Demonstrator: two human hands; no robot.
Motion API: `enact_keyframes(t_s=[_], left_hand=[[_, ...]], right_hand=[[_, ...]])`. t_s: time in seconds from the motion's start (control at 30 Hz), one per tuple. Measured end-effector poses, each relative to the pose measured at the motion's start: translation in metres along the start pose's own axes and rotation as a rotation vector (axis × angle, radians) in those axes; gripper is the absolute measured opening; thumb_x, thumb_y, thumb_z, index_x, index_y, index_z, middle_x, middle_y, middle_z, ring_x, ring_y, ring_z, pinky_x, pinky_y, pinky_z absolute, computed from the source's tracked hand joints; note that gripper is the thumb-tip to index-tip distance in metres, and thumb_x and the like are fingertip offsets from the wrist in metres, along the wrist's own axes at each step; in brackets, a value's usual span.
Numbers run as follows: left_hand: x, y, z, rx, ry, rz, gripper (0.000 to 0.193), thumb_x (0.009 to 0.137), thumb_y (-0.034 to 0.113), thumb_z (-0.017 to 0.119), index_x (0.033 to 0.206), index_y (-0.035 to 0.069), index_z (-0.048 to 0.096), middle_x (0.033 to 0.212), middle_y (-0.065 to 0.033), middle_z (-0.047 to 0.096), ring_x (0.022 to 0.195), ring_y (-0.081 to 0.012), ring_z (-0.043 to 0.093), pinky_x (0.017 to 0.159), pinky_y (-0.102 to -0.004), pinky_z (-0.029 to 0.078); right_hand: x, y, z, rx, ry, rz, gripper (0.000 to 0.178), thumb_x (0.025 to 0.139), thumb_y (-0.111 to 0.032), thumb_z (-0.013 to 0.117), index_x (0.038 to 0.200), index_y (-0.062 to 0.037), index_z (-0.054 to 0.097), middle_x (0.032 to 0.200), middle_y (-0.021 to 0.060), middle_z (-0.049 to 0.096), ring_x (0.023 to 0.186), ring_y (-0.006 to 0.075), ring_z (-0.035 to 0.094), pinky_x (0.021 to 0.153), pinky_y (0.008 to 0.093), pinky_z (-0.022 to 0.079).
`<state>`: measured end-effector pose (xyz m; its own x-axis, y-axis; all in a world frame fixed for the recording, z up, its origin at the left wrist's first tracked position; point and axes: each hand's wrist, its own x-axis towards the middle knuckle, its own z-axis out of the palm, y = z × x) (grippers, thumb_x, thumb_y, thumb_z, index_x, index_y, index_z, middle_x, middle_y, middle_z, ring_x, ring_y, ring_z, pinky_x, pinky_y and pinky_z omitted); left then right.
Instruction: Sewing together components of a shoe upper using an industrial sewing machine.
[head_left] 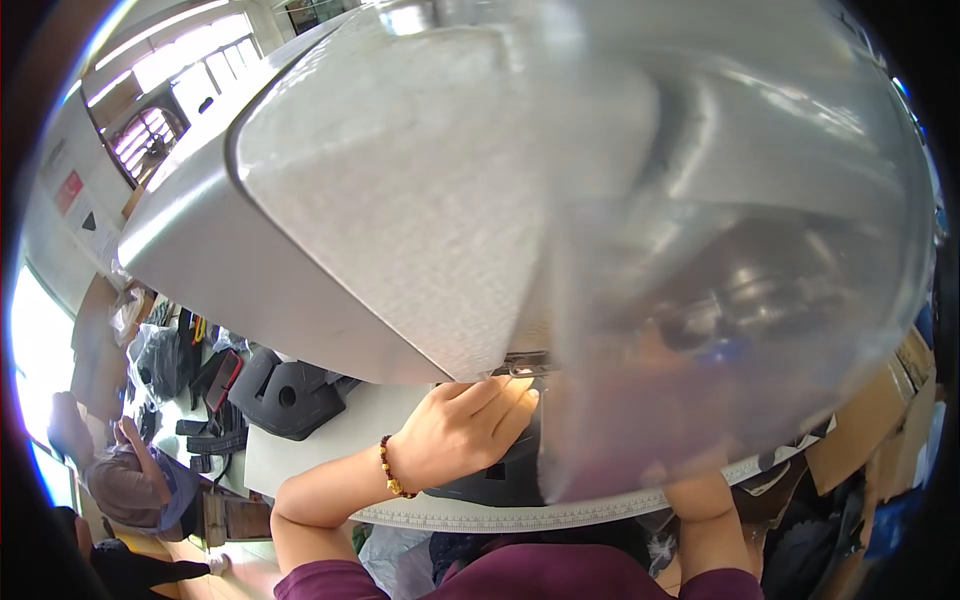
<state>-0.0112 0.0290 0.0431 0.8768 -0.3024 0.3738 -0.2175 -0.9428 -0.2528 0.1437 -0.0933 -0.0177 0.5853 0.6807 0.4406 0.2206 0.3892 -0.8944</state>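
Note:
A large silver-grey machine head (400, 180), seemingly a sewing machine, fills the upper middle of the view. Under its lower edge, my left hand (462, 428) has its fingers bent and pressed together beside a small metal part (528, 364); what they hold, if anything, is hidden. A dark piece (490, 478) lies on the table below that hand. My right forearm (703, 497) rises toward a blurred, shiny, see-through-looking mass (760, 300) on the right, which covers my right hand.
The pale table (270, 455) has a ruler along its curved near edge. A black moulded piece (285, 395) lies to the left, with straps and plastic bags (165, 360) beyond. Another person (140, 485) sits at far left. Cardboard (865, 435) stands at right.

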Motion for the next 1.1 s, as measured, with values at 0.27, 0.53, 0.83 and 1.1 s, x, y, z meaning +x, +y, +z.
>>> enact_keyframes(t_s=[0.27,0.53,0.83,1.1], left_hand=[[-0.001,-0.012,0.001,0.011,0.118,0.080,0.029,0.065,0.006,0.059,0.094,0.001,0.062,0.096,-0.0052,0.062,0.089,-0.0145,0.059,0.063,-0.0233,0.052],[-0.006,-0.010,-0.004,-0.003,0.044,0.062,0.032,0.064,0.007,0.059,0.095,0.001,0.062,0.101,-0.0077,0.060,0.092,-0.0184,0.059,0.072,-0.0276,0.051],[-0.002,0.035,0.028,-0.087,0.210,-0.232,0.032,0.055,0.005,0.064,0.084,-0.007,0.057,0.094,-0.0158,0.055,0.092,-0.0282,0.055,0.076,-0.0363,0.047],[0.005,0.030,0.030,-0.090,0.393,-0.182,0.023,0.045,0.003,0.057,0.067,-0.005,0.053,0.081,-0.0146,0.056,0.077,-0.0260,0.055,0.065,-0.0349,0.048]], right_hand=[[0.000,-0.011,0.008,-0.081,0.101,-0.076,0.021,0.071,-0.004,0.065,0.091,0.0007,0.059,0.079,0.0077,0.064,0.069,0.0129,0.060,0.064,0.0261,0.047],[-0.006,-0.025,0.010,-0.389,0.106,-0.117,0.022,0.070,-0.007,0.069,0.089,-0.0012,0.060,0.080,0.0112,0.064,0.070,0.0196,0.062,0.066,0.0281,0.048],[-0.013,-0.014,0.010,-0.482,0.005,-0.098,0.020,0.073,-0.010,0.066,0.089,-0.0001,0.060,0.077,0.0110,0.063,0.069,0.0187,0.061,0.064,0.0286,0.047],[-0.006,-0.004,0.012,-0.572,-0.118,-0.086,0.019,0.075,-0.013,0.063,0.088,0.0009,0.059,0.075,0.0108,0.062,0.068,0.0178,0.059,0.062,0.0290,0.046]])
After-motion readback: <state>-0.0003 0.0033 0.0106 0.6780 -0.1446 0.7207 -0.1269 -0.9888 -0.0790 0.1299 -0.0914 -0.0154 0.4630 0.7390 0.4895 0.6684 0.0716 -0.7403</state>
